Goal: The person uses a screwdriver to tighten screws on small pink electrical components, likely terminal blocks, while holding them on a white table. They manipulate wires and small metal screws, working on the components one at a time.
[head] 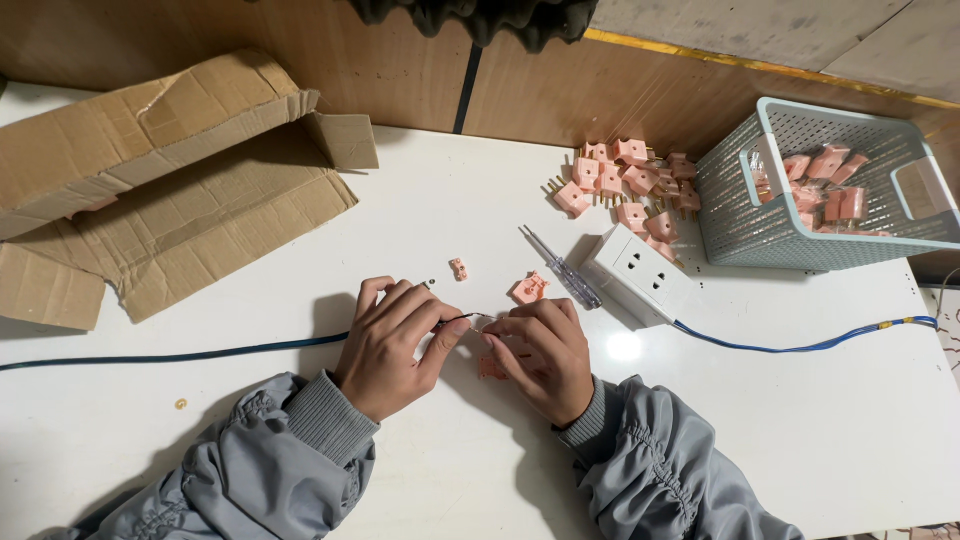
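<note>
hands: left hand (392, 343) and right hand (540, 355) both pinching the blue cable (250, 349) end | cable lies left-right across desk (450, 220), stripped tip pointing right | pink plug half (529, 289) just above

The bared end of the dark blue cable (200, 353) is pinched between the fingertips of the left hand (395, 345) and the right hand (540, 355), too fine to tell how its strands lie. A pink plastic piece (490, 367) under the right hand is mostly covered by the fingers. The cable runs off the left edge of the frame. The torn brown cardboard box (170, 190) is cut by the left edge, the pale green perforated plastic basket (760, 215) by the right edge. A dark ruffled cloth (470, 18) at top centre is cropped. The small brass-coloured bit (181, 404) at lower left is too small to identify.
</note>
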